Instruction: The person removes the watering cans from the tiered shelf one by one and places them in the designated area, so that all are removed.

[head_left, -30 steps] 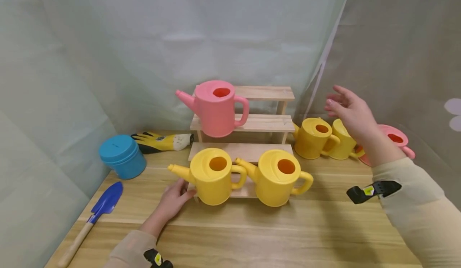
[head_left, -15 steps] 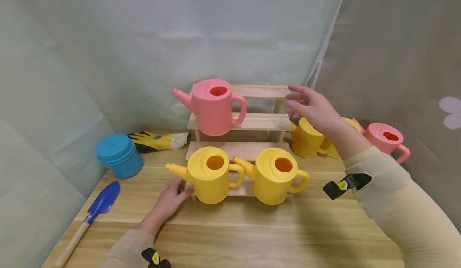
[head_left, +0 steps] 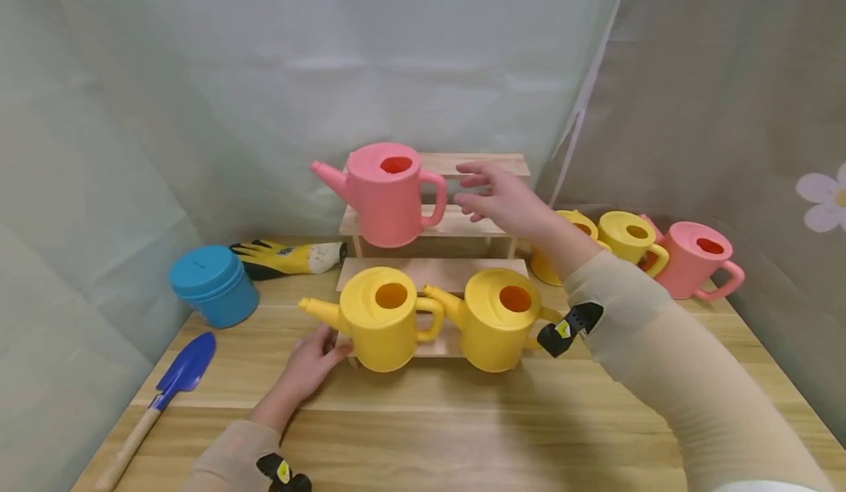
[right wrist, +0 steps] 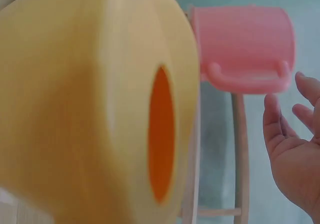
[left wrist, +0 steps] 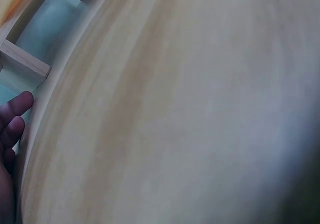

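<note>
A pink watering can (head_left: 388, 202) stands high on the left of a stepped wooden rack (head_left: 436, 275). Two yellow watering cans stand at the front on its lowest step, one left (head_left: 383, 323) and one right (head_left: 496, 323). My left hand (head_left: 311, 363) holds the left end of that step, thumb in front; its fingers (left wrist: 17, 104) show beside a wooden crosspiece, partly hidden in the head view. My right hand (head_left: 505, 198) is in the air just right of the pink can's handle, fingers loosely extended, apart from the can and holding nothing.
Right of the rack are two more yellow watering cans (head_left: 621, 236) and a pink one (head_left: 694, 261). At left lie a blue lidded tub (head_left: 214, 286), a yellow-black glove (head_left: 284, 258) and a blue trowel (head_left: 188, 363). Curtains hang behind the wooden table (head_left: 423, 433).
My right hand has moved left from above the cans at the right to beside the pink can's handle. My left hand stays at the rack's end. The view has shifted slightly.
</note>
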`<state>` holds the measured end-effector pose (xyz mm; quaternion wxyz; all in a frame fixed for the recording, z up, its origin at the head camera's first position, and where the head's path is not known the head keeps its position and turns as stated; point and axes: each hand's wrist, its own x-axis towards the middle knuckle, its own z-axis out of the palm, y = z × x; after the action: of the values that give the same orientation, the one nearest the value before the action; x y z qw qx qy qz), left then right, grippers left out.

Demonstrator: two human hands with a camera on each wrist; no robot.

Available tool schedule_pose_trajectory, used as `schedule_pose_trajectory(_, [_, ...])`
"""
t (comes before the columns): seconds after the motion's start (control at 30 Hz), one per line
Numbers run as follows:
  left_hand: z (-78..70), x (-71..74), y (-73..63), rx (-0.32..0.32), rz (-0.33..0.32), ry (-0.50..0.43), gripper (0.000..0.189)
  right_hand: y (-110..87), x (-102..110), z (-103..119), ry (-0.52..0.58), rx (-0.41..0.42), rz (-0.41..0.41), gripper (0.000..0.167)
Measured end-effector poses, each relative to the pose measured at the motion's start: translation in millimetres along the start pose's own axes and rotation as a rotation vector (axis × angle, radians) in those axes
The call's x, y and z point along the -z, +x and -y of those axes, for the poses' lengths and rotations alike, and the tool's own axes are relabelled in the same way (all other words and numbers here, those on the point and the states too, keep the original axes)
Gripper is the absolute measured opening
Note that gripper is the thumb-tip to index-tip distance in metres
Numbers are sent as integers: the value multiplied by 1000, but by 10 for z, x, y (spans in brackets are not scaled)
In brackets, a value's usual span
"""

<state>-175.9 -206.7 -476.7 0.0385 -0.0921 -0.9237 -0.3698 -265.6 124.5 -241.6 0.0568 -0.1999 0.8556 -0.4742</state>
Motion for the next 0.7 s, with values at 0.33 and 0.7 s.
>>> schedule_pose_trajectory(0.33, [-25, -32, 27, -15, 4, 8, 41, 147, -169, 43, 72, -22, -5, 60])
schedule_pose_trajectory(0.7, [-34, -40, 50, -10, 13, 8, 41, 212, -251, 74, 120, -34, -10, 55])
